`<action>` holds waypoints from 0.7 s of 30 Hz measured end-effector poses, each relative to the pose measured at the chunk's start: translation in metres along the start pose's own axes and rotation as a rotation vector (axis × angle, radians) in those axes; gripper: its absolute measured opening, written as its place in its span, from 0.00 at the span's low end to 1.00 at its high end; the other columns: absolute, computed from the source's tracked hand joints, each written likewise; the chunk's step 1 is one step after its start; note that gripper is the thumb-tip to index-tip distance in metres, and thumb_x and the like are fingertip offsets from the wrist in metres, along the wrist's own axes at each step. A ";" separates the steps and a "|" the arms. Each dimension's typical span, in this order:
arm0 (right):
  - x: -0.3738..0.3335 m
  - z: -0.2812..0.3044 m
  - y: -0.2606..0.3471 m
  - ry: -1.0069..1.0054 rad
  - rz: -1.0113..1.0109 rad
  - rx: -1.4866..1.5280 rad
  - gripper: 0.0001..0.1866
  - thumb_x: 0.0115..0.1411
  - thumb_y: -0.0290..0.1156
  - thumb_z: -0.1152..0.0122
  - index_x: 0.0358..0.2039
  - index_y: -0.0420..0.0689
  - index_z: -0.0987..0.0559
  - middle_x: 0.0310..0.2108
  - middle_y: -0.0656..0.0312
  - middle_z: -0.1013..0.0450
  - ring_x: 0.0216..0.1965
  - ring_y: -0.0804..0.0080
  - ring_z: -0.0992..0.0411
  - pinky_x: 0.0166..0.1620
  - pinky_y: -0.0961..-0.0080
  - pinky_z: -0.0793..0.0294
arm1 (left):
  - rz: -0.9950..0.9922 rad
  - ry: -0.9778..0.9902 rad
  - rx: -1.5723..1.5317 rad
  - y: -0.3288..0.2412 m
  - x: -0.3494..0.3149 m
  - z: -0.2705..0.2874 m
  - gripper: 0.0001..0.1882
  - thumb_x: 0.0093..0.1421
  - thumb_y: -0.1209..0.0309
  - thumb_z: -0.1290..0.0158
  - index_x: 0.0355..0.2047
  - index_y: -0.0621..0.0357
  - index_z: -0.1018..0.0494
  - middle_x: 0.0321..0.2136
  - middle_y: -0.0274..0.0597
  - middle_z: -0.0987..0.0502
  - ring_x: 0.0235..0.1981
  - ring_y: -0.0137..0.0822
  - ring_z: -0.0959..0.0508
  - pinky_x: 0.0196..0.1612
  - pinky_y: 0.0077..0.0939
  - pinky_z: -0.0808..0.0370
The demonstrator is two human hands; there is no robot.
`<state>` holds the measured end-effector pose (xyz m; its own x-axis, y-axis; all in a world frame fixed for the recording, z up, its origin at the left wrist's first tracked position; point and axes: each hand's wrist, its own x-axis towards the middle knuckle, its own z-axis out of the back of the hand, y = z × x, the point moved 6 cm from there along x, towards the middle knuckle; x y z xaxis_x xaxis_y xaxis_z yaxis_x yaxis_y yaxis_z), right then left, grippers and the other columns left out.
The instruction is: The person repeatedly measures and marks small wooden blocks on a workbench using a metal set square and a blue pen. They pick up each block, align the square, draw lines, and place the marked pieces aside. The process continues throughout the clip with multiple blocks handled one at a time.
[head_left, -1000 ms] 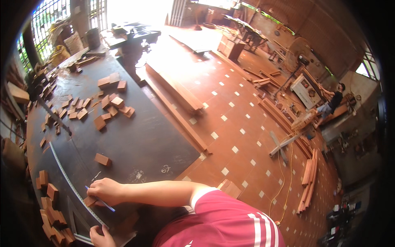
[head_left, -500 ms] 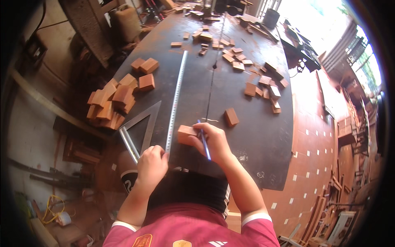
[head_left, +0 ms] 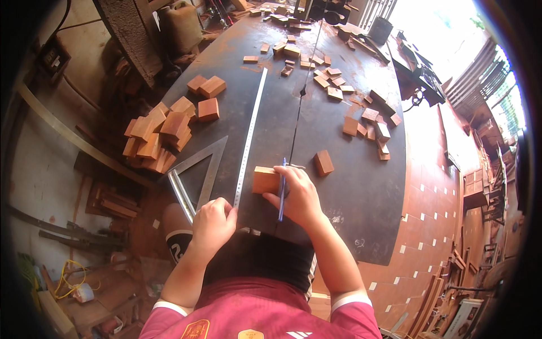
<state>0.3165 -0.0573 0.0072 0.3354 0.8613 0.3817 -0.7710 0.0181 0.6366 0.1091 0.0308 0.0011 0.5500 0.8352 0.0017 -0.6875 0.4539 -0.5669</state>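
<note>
My right hand (head_left: 299,198) is closed on a small reddish wooden block (head_left: 265,179), its thumb and fingers at the block's right side. A blue pen (head_left: 282,198) is held in the same hand, nearly in line with the ruler. My left hand (head_left: 213,225) is closed at the near end of a long pale ruler (head_left: 252,133), thumb against its tip. That ruler lies flat and runs away across the dark table. Left of it, a metal triangle square (head_left: 213,169) lies with its near corner beside my left hand. What the left fingers curl around is partly hidden.
A heap of wooden blocks (head_left: 161,133) sits at the table's left edge. One loose block (head_left: 323,163) lies right of my right hand. Smaller blocks (head_left: 335,93) scatter over the far and right parts of the dark tabletop (head_left: 265,130), which has a long slot (head_left: 294,133).
The view has shifted a little, so the table things sit slightly more to the right. In my right hand, the block and pen have turned slightly. The left hand stays at the ruler's end.
</note>
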 end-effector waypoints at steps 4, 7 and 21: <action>0.002 0.004 0.008 -0.014 0.048 0.013 0.35 0.44 0.33 0.20 0.53 0.43 0.24 0.50 0.50 0.24 0.54 0.48 0.27 0.57 0.58 0.25 | -0.008 0.009 -0.081 0.008 -0.002 0.000 0.09 0.59 0.71 0.38 0.29 0.65 0.21 0.23 0.52 0.19 0.25 0.47 0.16 0.32 0.38 0.22; 0.002 0.002 0.007 0.015 0.042 -0.024 0.36 0.44 0.32 0.20 0.55 0.42 0.25 0.51 0.50 0.25 0.54 0.49 0.28 0.56 0.59 0.25 | 0.017 0.019 -0.162 0.016 -0.005 0.003 0.09 0.61 0.71 0.38 0.29 0.65 0.21 0.20 0.44 0.20 0.22 0.32 0.21 0.28 0.29 0.25; -0.004 -0.003 -0.003 0.054 0.019 -0.060 0.33 0.43 0.44 0.19 0.48 0.44 0.21 0.44 0.55 0.24 0.48 0.53 0.27 0.50 0.60 0.22 | 0.137 0.188 -0.627 0.012 -0.005 -0.007 0.07 0.65 0.74 0.39 0.32 0.65 0.22 0.24 0.32 0.20 0.25 0.20 0.25 0.31 0.17 0.29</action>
<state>0.3153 -0.0594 0.0019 0.2915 0.8879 0.3559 -0.8087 0.0300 0.5875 0.1011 0.0298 -0.0113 0.5897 0.7783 -0.2158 -0.3822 0.0335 -0.9235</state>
